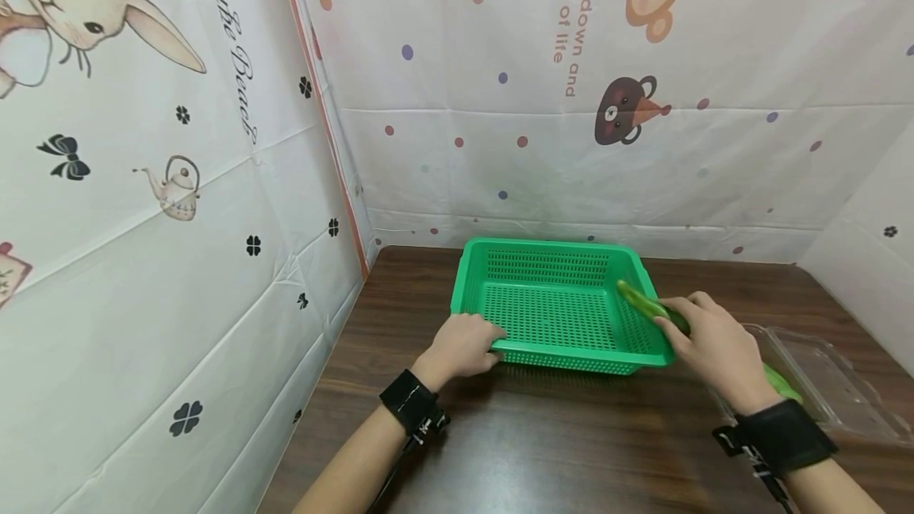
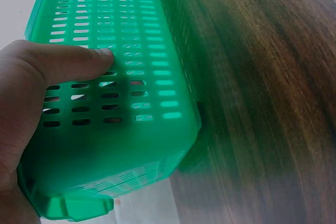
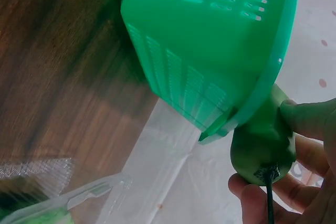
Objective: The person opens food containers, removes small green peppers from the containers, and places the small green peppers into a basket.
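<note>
A green perforated plastic basket (image 1: 550,316) sits on the table. My left hand (image 1: 464,343) grips its front rim near the left corner; the left wrist view shows the thumb (image 2: 79,61) lying against the slotted outer wall, the other fingers hidden behind it. In my right hand (image 1: 717,347) is a long green pepper (image 1: 643,301), held over the basket's right rim with its tip pointing inward. From the right wrist, the pepper's stem end (image 3: 262,156) shows between thumb and fingers, a thin stem hanging from it.
Right of the basket, partly behind my right wrist, stands a clear plastic box (image 1: 807,371) with its lid folded open. Another green vegetable (image 1: 781,383) lies in it. Printed cloth walls (image 1: 457,173) border the dark wooden table (image 1: 543,435) at the back and sides.
</note>
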`<state>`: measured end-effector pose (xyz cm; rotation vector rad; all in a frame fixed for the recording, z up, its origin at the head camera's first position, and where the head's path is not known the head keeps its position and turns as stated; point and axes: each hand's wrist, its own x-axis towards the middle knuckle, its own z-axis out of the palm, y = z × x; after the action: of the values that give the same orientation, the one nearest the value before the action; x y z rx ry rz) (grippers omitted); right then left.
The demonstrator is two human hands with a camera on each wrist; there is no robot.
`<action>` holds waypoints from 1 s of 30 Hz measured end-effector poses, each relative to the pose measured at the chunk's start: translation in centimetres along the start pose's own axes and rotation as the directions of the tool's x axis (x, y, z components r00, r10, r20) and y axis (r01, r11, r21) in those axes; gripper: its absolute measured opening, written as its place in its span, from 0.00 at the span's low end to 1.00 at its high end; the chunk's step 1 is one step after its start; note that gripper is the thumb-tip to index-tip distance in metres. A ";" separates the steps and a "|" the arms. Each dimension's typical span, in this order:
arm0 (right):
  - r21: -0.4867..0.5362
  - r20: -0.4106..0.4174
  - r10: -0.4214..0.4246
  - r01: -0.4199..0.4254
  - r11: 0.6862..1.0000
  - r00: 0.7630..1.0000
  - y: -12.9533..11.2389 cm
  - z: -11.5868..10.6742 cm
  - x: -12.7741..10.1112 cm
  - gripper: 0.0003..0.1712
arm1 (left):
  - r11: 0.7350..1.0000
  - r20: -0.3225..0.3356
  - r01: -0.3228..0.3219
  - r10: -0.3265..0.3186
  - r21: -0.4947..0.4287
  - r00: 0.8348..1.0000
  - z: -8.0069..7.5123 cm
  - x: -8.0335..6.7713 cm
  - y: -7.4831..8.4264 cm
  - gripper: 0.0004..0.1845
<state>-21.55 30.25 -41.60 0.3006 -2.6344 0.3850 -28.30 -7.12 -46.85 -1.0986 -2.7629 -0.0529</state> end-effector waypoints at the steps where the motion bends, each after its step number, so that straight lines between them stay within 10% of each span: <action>1: -0.002 -0.006 -0.009 0.009 1.000 1.000 -0.1 0.1 0.0 0.21 | 1.000 -0.001 0.000 0.000 0.001 1.000 0.0 0.0 0.0 0.10; 30: -0.012 -0.011 -0.081 0.081 0.997 0.997 -1.9 1.5 0.9 0.20 | 1.000 -0.007 -0.004 0.004 -0.011 1.000 -0.5 -0.1 0.2 0.08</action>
<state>-22.43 27.89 -42.09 0.3984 -2.6031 0.3430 -28.00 -7.05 -46.40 -1.1042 -2.7575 -0.0711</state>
